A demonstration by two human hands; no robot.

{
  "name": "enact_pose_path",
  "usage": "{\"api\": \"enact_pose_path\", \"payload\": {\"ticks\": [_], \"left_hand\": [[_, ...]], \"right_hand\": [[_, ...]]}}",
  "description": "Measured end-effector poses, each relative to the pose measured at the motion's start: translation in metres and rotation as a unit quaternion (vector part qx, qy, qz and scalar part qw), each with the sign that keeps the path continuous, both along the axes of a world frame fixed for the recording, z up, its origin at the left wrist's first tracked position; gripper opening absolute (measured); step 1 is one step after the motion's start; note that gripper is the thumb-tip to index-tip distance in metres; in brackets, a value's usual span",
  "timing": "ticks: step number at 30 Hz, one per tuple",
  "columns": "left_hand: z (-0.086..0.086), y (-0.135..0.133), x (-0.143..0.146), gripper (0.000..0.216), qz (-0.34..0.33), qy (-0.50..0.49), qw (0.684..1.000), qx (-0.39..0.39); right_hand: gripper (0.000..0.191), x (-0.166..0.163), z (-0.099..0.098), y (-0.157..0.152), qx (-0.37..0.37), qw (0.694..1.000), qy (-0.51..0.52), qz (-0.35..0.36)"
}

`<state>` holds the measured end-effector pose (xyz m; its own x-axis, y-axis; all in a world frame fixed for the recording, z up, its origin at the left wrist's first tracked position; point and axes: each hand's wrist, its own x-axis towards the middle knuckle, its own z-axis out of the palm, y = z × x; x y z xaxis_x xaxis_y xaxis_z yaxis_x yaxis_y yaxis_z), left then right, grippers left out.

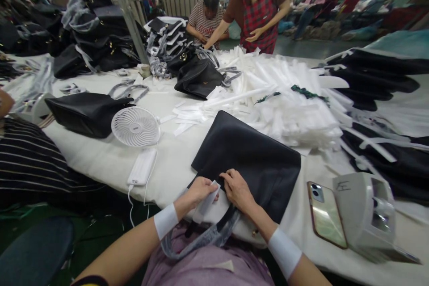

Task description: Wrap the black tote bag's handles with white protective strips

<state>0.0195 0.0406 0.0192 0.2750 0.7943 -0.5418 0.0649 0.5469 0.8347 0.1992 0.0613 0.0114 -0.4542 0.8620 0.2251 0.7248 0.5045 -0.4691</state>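
A smooth black leather-like bag (248,156) lies flat on the white cloth-covered bench (174,174), directly beyond both grips, its near edge partly covered by them. The left grip (201,190) is closed on a translucent whitish flat strip (205,205), whose upper end lies among the fingers. The right grip (238,191) rests with curled fingertips against the bag; whether it pinches the material I cannot tell. Below the grips, a dark strap in clear crinkled plastic (216,234) loops over the lap, its attachment hard to make out.

Left of the left grip stand a round white plastic fan (136,126) and, nearer, a white rectangular block (142,167) with a cable. Right of the right grip lie a pale-green phone (326,214) and a grey-white plastic dispenser (363,210), its inside unclear. Beyond the bag, a tangled heap of white strips (295,111) hides the bench; farther off, a person in a checked apron (258,18) is cut off at the top.
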Motion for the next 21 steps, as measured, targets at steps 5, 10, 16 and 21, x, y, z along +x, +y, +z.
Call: {"api": "enact_pose_path", "payload": {"ticks": [5, 10, 16, 21], "left_hand": [[-0.006, 0.012, 0.009, 0.036, -0.01, 0.047, 0.999, 0.022], [-0.007, 0.026, 0.018, 0.033, -0.006, 0.085, 0.996, 0.035], [-0.013, 0.043, 0.029, 0.028, 0.002, 0.117, 0.993, 0.014], [-0.015, 0.05, 0.033, 0.029, 0.019, 0.149, 0.989, -0.009]], "right_hand": [[0.031, -0.003, -0.012, 0.0, 0.006, 0.995, 0.076, -0.06], [0.027, 0.0, -0.019, 0.002, 0.014, 0.992, 0.102, -0.078], [0.022, 0.002, -0.027, 0.003, 0.02, 0.985, 0.147, -0.091], [0.023, 0.001, -0.028, 0.004, 0.019, 0.983, 0.154, -0.098]]}}
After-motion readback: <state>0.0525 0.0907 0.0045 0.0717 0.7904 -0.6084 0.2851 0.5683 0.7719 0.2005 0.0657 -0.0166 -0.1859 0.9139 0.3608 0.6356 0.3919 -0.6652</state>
